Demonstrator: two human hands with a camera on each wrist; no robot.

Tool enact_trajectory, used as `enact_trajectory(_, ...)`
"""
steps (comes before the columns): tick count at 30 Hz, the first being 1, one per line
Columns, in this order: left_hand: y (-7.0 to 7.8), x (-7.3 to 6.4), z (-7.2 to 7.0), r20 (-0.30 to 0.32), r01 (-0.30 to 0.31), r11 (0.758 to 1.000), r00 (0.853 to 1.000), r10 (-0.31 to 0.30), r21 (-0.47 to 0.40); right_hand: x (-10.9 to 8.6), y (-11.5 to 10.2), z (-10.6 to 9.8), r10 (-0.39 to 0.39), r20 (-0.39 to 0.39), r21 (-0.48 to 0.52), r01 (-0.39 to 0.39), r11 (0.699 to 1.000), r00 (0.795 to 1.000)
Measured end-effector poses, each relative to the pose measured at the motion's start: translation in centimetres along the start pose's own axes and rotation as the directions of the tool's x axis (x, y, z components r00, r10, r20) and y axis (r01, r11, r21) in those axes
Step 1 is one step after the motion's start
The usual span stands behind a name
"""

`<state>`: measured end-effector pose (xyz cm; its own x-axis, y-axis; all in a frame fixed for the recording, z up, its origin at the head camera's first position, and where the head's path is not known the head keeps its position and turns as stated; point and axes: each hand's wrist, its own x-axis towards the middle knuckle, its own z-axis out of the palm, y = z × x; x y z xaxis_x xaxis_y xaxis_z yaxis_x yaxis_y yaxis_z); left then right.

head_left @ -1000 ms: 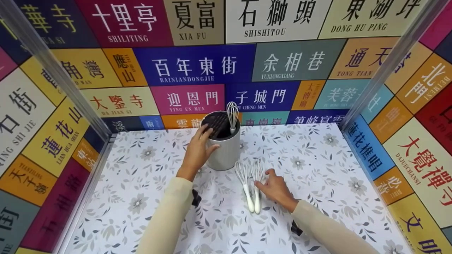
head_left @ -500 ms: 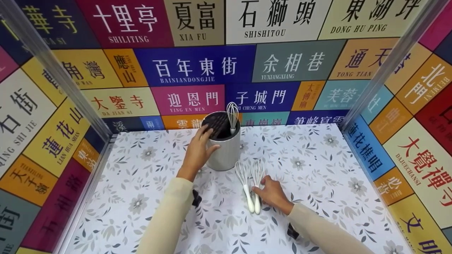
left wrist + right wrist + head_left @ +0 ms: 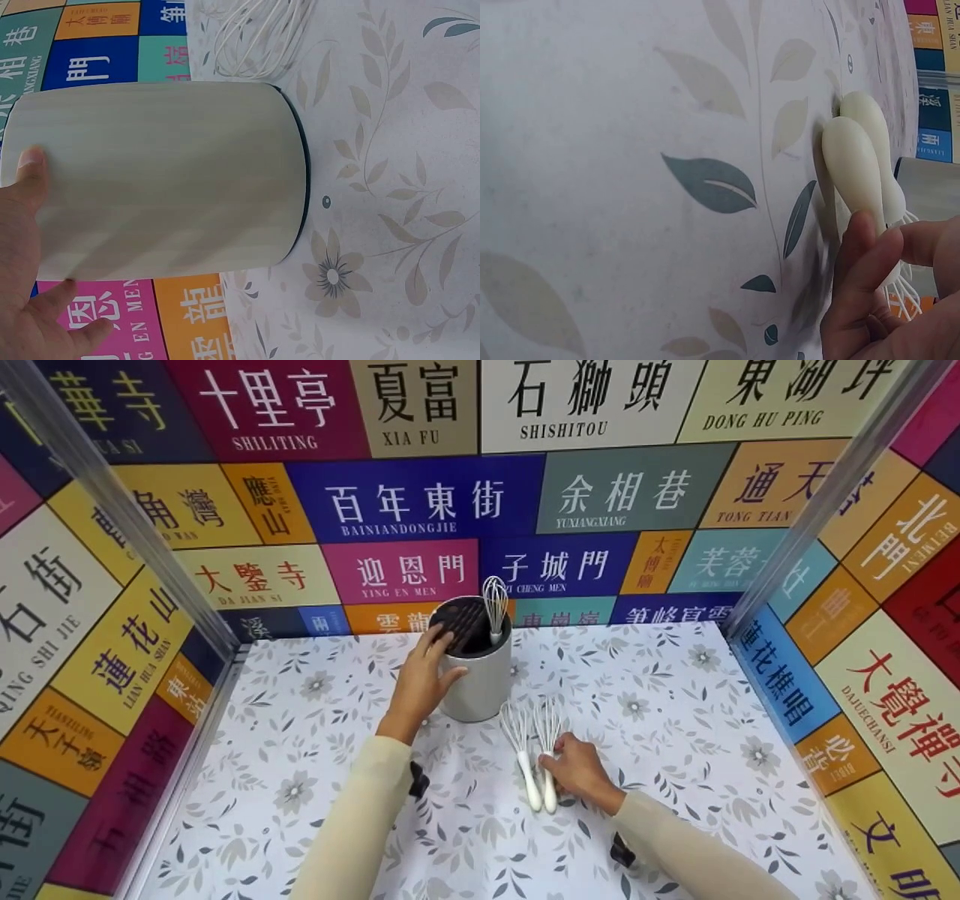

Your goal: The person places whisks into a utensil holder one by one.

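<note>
My left hand (image 3: 422, 679) holds the left side of a grey, round utensil holder (image 3: 476, 690), its fingertips at the rim. The thumb presses the front wall, as the left wrist view also shows of the holder (image 3: 165, 180). Inside the holder is a black slotted insert (image 3: 459, 624), and a wire whisk (image 3: 494, 607) stands upright on its right. Two white-handled whisks lie side by side on the table. My right hand (image 3: 583, 769) pinches the handle of the right whisk (image 3: 550, 795); the left whisk (image 3: 529, 784) lies close beside it. The handle (image 3: 853, 161) also shows in the right wrist view.
A floral white cloth (image 3: 300, 735) covers the table. Behind it rises a back wall (image 3: 420, 495) of coloured sign panels. More sign panels flank both sides, with clear strips at the corners.
My right hand has moved slightly down and in, from beside the right whisk to a pinch on its handle. The left hand and the holder stay in place.
</note>
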<state>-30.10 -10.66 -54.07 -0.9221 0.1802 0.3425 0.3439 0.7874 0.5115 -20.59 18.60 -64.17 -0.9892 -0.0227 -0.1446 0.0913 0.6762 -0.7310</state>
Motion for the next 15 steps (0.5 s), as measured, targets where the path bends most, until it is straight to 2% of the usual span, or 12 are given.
enact_trajectory(10, 0.0, 0.0, 0.0, -0.006, -0.002, 1.0, 1.0, 0.002, -0.001, 0.1, -0.7, -0.6, -0.004, 0.008, 0.037, 0.003, 0.999, 1.0)
enact_trajectory(15, 0.0, 0.0, 0.0, -0.017, -0.013, 1.0, 1.0, 0.013, -0.005, 0.4, -1.4, -1.0, -0.032, -0.022, -0.01, 0.032, 0.999, 0.999)
